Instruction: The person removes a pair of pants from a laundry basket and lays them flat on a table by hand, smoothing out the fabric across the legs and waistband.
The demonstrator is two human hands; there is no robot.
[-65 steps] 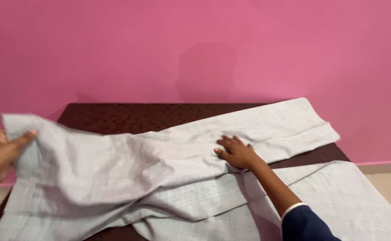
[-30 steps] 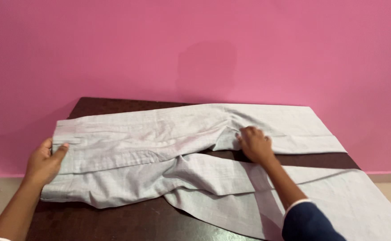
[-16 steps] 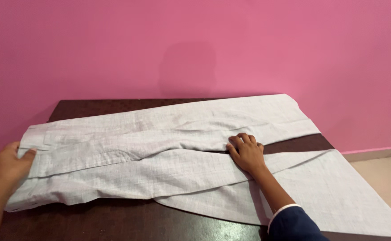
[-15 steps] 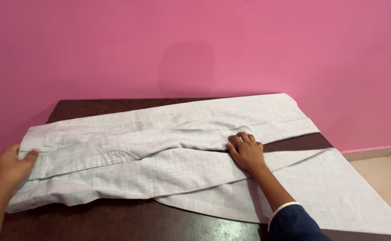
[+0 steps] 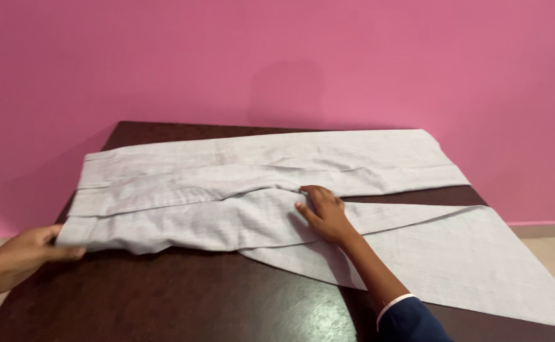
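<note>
A pair of light grey trousers (image 5: 227,190) lies spread across a dark brown table (image 5: 182,297), waist end at the left, legs running right. My left hand (image 5: 27,253) grips the near corner of the waist end at the table's left edge. My right hand (image 5: 325,212) rests flat, fingers spread, on the cloth where the two legs part. The far leg (image 5: 366,158) lies straight along the back. The near leg (image 5: 467,253) angles toward the table's right front and hangs past its edge.
A plain pink wall (image 5: 277,57) stands right behind the table. Pale floor (image 5: 553,237) shows at the lower right and lower left. Bare glossy tabletop lies between my arms in front of the trousers.
The trousers were pulled left and flattened onto the table. My left hand slid down to the near waist corner. My right hand stayed pressing at the crotch.
</note>
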